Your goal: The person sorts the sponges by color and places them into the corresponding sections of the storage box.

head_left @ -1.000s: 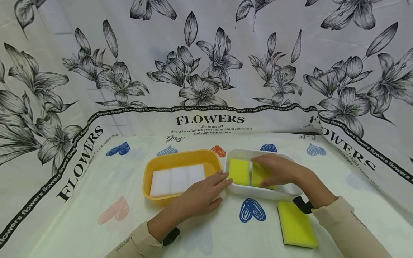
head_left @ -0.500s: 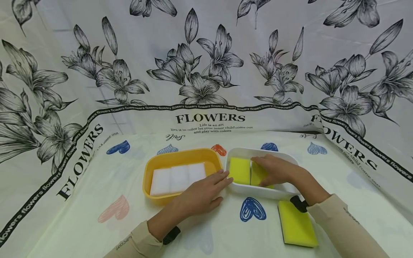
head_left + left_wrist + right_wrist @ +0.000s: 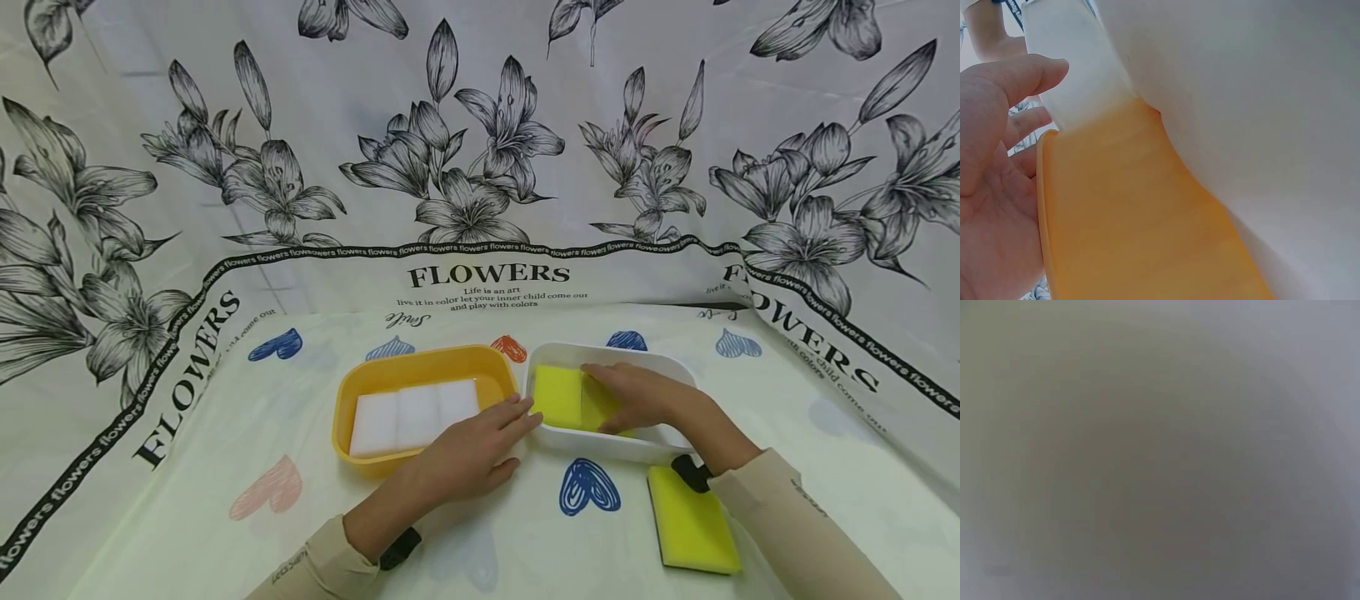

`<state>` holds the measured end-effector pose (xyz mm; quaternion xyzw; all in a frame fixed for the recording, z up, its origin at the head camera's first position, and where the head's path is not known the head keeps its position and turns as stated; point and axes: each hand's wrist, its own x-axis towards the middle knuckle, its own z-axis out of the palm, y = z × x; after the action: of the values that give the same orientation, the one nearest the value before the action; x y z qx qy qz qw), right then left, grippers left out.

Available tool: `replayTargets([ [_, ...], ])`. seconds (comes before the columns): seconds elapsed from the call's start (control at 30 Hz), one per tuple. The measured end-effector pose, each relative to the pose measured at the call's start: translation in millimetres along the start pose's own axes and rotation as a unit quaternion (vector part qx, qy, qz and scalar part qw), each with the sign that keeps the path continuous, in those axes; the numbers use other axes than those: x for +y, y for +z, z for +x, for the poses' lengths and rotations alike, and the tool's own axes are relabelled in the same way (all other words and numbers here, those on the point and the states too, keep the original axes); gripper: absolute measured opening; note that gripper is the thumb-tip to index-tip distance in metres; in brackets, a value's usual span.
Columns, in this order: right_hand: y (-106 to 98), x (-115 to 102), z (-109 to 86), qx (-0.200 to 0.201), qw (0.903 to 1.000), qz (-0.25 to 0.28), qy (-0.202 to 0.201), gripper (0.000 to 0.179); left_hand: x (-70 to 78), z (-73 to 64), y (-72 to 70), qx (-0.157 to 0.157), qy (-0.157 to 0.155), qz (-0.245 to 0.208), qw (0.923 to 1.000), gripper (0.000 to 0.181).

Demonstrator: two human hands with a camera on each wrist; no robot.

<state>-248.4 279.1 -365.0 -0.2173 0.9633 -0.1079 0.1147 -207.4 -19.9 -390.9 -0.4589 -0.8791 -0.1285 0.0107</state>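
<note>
In the head view my right hand (image 3: 637,395) reaches into the white tray (image 3: 600,444), thumb and fingers gripping a yellow sponge (image 3: 597,404) by its near and far edges. That sponge lies against another yellow sponge (image 3: 557,396) at the tray's left end. My left hand (image 3: 467,457) is held out with nearly straight fingers, fingertips at the white tray's left rim. It crosses the near right corner of the yellow tray (image 3: 351,392), which the left wrist view also shows beside the palm. The right wrist view is a blur.
Three white sponges (image 3: 417,417) stand side by side in the yellow tray. On the heart-printed tablecloth (image 3: 315,533), a third yellow sponge (image 3: 693,521) with a dark underside lies near my right wrist. A flower-printed curtain (image 3: 472,108) hangs behind.
My right hand has shifted slightly left with the gripped sponge, and the gap between the two sponges in the white tray has closed. The left hand has stayed in place.
</note>
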Motion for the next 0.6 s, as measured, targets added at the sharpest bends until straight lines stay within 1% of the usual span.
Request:
replayTargets([
  [0.13, 1, 0, 0.8, 0.0, 1.0, 0.006, -0.003, 0.095, 0.0, -0.6, -0.1, 0.002, 0.0, 0.001, 1.0, 0.065],
  [0.37, 2, 3, -0.1, 0.008, 0.9997, 0.014, -0.021, 0.091, 0.0, -0.9, -1.6, 0.003, 0.002, -0.003, 1.0, 0.065],
  [0.6, -8, 1, -12.6, 0.031, 0.9987, 0.023, -0.033, 0.086, -0.5, -1.5, -1.6, -0.002, 0.001, -0.009, 1.0, 0.065],
])
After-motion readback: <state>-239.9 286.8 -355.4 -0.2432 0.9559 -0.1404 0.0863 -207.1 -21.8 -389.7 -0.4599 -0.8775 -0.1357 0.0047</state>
